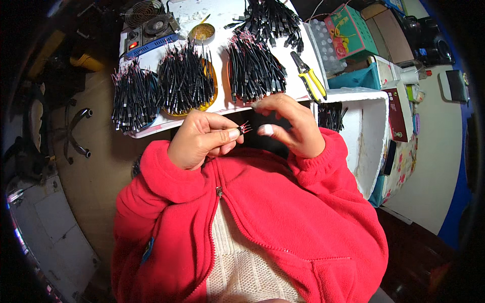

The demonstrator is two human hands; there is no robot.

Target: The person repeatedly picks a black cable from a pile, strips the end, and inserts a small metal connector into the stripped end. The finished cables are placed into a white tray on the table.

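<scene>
Wears a red jacket; pinches a cable end in the left hand near the table, holding the right hand spread just beside. Best to grip close behind the wires, keeping them apart.

Narrow table gap between cable bundles, pliers rightward

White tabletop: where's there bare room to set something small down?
White tabletop shows between the curved yellow tub and the upright black cable bundle to its right, and between that bundle and the yellow-handled pliers. Front left is crowded with more black cables.
</scene>
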